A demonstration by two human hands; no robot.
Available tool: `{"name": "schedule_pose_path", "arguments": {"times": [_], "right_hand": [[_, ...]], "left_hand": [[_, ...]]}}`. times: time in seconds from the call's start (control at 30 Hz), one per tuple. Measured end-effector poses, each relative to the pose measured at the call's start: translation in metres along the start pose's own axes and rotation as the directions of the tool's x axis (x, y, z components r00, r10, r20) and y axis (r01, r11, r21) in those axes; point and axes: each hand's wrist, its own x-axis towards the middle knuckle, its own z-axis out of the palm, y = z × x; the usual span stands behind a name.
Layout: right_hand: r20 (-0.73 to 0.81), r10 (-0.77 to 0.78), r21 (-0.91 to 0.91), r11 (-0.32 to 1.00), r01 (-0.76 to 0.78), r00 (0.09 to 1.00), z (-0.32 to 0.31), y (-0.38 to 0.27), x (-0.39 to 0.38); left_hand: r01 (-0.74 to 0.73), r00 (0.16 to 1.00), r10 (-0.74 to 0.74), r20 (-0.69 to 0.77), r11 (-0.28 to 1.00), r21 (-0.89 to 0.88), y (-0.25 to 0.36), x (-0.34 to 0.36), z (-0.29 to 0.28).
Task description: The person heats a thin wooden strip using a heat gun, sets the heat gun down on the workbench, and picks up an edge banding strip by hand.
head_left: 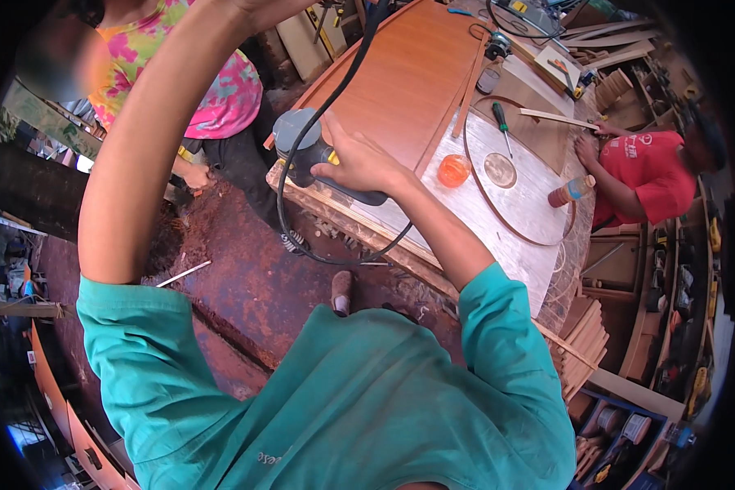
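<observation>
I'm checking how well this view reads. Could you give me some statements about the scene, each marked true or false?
1. The right hand touches the power tool. True.
2. The orange cup is left of the screwdriver in the picture. True.
3. The screwdriver has a yellow handle. False: it is green.
4. A black cable crosses in front of the power tool. True.
5. The orange cup is on the floor. False: it is on the pale board.

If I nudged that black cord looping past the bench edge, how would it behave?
The black cord would probably swing, since its loop seems to hang loosely. It's likely bendy yet springy: it curves smoothly, without sharp kinks. It looks thin, so it may feel light.
</observation>
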Motion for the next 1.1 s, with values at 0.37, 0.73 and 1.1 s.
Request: {"name": "schedule_pose_path", "arguments": {"times": [0.37,0.73,1.1], "right_hand": [[0.034,-0.035,-0.023,0.999,0.036,0.999,-0.02,-0.011,-0.037],[-0.046,-0.073,0.04,0.996,0.074,0.996,0.011,-0.011,0.01],[-0.052,-0.068,0.07,0.995,0.072,0.996,0.021,-0.01,0.042]], "left_hand": [[0.01,1.0,-0.012,-0.028,0.999,-0.048,-0.004,-0.01,-0.004],[-0.029,0.999,0.028,-0.016,0.998,-0.062,-0.007,-0.021,-0.035],[0.035,0.997,-0.036,-0.075,0.999,-0.019,-0.001,-0.034,-0.059]]}}
